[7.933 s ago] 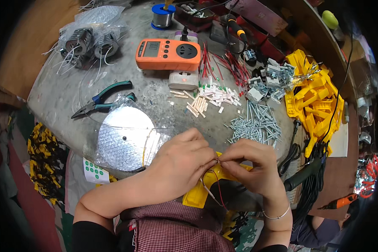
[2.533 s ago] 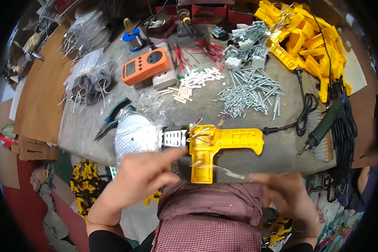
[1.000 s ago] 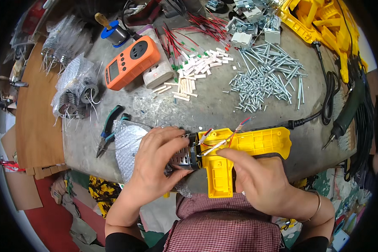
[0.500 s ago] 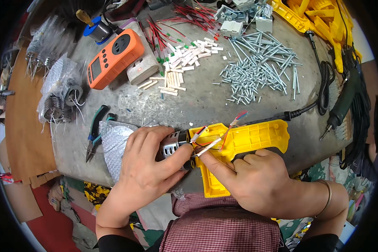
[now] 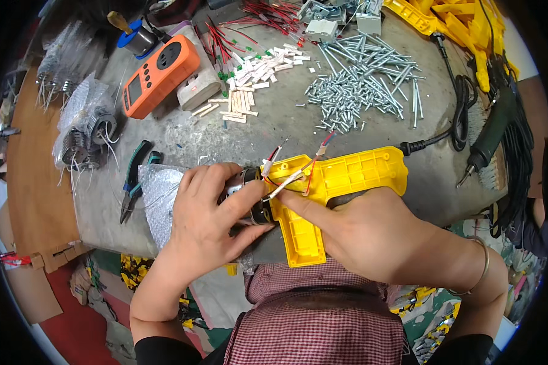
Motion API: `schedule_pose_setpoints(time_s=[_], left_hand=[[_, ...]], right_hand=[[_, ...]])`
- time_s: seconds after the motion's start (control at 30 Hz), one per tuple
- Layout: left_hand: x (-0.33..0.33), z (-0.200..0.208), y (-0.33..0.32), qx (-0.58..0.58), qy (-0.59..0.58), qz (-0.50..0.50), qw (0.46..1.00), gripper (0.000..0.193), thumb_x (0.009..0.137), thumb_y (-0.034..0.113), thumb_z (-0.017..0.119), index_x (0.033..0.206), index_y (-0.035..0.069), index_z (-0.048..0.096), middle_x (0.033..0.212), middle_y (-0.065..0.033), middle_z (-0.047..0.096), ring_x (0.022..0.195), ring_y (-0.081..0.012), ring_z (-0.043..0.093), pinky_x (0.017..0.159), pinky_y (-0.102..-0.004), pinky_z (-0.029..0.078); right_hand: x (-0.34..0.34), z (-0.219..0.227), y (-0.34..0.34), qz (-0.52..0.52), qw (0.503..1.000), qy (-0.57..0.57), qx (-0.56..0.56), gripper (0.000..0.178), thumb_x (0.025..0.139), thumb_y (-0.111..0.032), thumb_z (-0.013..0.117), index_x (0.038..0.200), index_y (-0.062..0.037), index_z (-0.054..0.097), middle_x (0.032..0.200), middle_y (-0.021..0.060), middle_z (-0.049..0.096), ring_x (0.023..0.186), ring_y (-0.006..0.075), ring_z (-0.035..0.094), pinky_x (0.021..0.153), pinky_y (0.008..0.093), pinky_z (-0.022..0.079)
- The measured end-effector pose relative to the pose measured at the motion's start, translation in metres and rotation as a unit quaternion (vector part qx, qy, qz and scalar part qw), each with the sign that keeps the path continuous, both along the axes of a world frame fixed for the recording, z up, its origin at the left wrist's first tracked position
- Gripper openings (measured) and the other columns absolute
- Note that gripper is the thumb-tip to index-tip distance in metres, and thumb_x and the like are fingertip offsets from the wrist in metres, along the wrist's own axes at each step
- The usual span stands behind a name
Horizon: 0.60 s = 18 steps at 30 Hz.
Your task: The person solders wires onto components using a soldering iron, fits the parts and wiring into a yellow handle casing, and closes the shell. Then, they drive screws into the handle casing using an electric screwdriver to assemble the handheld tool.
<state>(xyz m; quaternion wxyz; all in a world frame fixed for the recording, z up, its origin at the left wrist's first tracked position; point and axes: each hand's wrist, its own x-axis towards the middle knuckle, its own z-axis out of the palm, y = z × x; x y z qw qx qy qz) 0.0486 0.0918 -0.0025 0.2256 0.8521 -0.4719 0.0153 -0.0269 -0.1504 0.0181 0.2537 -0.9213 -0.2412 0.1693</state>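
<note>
Hands: both at work on one open tool body, left at its front end, right index finger at the join
Left hand (image 5: 208, 218): curled over the metal barrel (image 5: 262, 213), fingers across the upper side, thumb along the lower side; holding it
Right hand (image 5: 374, 234): index finger stretched out, tip against the wires (image 5: 286, 184) at the mouth of the shell; other fingers folded under, cannot tell whether they grip anything
Yellow shell (image 5: 362, 173): between the hands, hollow side up; handle runs to the right, tipped slightly away from the person; short leg points toward the lap
Barrel: off the left edge of the shell, dark end against it; seating depth cannot be told
Long axis: barrel and handle roughly in one line, left to right across the person; right index finger comes in aslant from the lower right
Nearer hand: at the join, both index fingertips, just beside each other; along the handle, right only
Wires: white sleeves cross the mouth of the shell; two ends stand up beyond its far edge
Surroundings: bubble wrap (image 5: 158, 204) left of the left hand, pliers (image 5: 132, 182) beyond it; black cord (image 5: 429, 145) beside the handle tip; screws (image 5: 350, 91) farther off
</note>
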Motion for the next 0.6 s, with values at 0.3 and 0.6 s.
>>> schedule_pose_setpoints(time_s=[0.3,0.6], left_hand=[[-0.006,-0.003,-0.003,-0.035,-0.026,0.028,0.999,0.073,0.064,0.026,0.085,0.127,0.006,0.053,0.112,-0.017,0.059,0.097,-0.0376,0.058,0.088,-0.0457,0.046],[-0.093,-0.012,-0.028,-0.122,-0.114,0.04,0.985,0.04,0.06,0.016,0.08,0.097,0.005,0.072,0.093,-0.0051,0.061,0.083,-0.0253,0.057,0.069,-0.039,0.046]], right_hand=[[-0.046,0.019,0.029,-0.195,0.713,0.519,0.43,0.086,0.102,-0.013,0.052,0.157,-0.0168,-0.014,0.113,0.0165,0.065,0.087,0.0143,0.066,0.076,0.0266,0.053],[-0.067,0.013,0.023,-0.183,0.933,0.243,0.193,0.102,0.078,-0.012,0.074,0.156,-0.0013,0.008,0.097,0.0126,0.065,0.091,0.0233,0.066,0.084,0.0352,0.051]])
